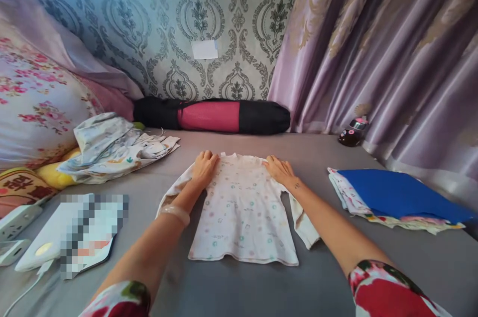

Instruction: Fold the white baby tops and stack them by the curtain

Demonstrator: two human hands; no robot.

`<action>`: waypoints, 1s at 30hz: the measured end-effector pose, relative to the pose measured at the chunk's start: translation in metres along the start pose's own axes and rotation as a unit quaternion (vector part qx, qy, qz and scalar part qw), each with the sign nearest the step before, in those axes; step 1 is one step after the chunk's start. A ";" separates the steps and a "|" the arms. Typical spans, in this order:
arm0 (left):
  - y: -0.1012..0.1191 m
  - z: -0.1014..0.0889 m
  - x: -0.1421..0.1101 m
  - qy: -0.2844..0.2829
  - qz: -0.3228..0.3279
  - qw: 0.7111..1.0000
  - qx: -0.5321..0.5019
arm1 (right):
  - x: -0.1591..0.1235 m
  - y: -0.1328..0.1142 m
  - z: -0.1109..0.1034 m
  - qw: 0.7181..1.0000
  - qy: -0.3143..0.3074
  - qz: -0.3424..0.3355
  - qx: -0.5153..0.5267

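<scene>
A small white long-sleeved shirt [241, 207] with a pale printed pattern lies spread out on the grey sheet, its collar pointing away from me and its hem toward me. My left hand [205, 166] has its fingers curled on the left shoulder of the shirt. At the opposite shoulder, my right hand [280, 168] grips the cloth the same way. The fingertips of both hands are partly hidden. One sleeve runs under my left forearm, and the other lies bent beside my right forearm.
Right of the shirt, a blue board [399, 195] rests on folded clothes [349, 192]. A heap of crumpled clothes [112, 148] lies left, near a white power bank [56, 232] and a power strip [18, 222]. Farther back are a black-and-red rolled bag [209, 116] and a dark jar [351, 133].
</scene>
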State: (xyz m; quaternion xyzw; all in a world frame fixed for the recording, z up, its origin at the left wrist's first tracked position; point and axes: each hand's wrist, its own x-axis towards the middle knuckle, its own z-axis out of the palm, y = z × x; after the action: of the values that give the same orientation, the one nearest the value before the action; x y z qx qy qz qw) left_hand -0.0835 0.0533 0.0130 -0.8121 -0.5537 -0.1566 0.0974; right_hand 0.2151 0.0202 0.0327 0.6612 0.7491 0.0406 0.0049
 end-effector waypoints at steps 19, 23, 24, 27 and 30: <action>0.003 0.022 0.068 -0.146 -0.074 0.985 -0.058 | 0.071 0.008 0.000 0.991 -0.038 -0.022 0.129; 0.019 0.028 0.079 -0.141 -0.056 0.983 -0.099 | 0.083 -0.004 0.004 0.984 -0.051 -0.025 0.170; 0.023 0.032 0.080 -0.137 -0.063 0.983 -0.104 | 0.084 -0.007 0.007 0.984 -0.046 -0.013 0.172; 0.030 0.041 0.078 -0.124 -0.099 0.982 -0.100 | 0.082 -0.012 0.016 0.983 -0.017 0.042 0.179; 0.033 0.047 0.074 -0.108 -0.126 0.982 -0.085 | 0.078 -0.015 0.025 0.980 0.018 0.079 0.184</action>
State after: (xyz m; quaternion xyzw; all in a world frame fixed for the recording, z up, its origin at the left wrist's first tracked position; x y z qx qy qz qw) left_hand -0.0210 0.1214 -0.0030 -0.7532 -0.6436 -0.1253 -0.0527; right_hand 0.1920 0.0974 0.0102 0.7069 0.6893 -0.0854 -0.1336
